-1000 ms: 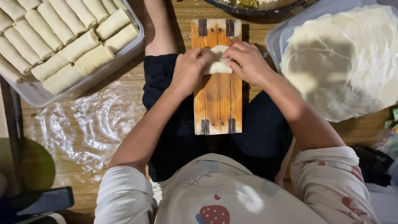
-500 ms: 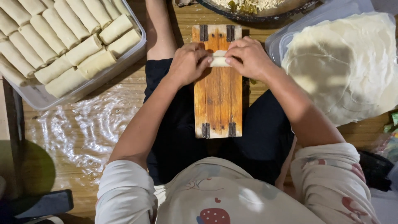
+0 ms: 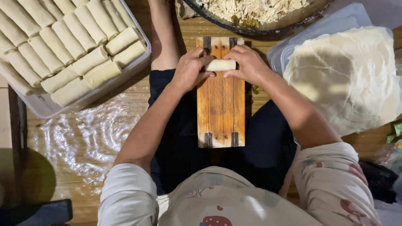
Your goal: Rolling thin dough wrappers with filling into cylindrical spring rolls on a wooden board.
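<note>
Both the left hand (image 3: 190,69) and right hand (image 3: 248,62) pinch the ends of a pale rolled pastry wrapper (image 3: 220,65) on the narrow wooden board (image 3: 220,109); squeezing hard might split it.

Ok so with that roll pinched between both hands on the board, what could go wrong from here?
The roll sits near the far end of the wooden board, held by the left hand and right hand at its ends; squeezing could split the thin wrapper. The board rests across the lap, so it might tip. The tray of finished rolls looks nearly full.
</note>
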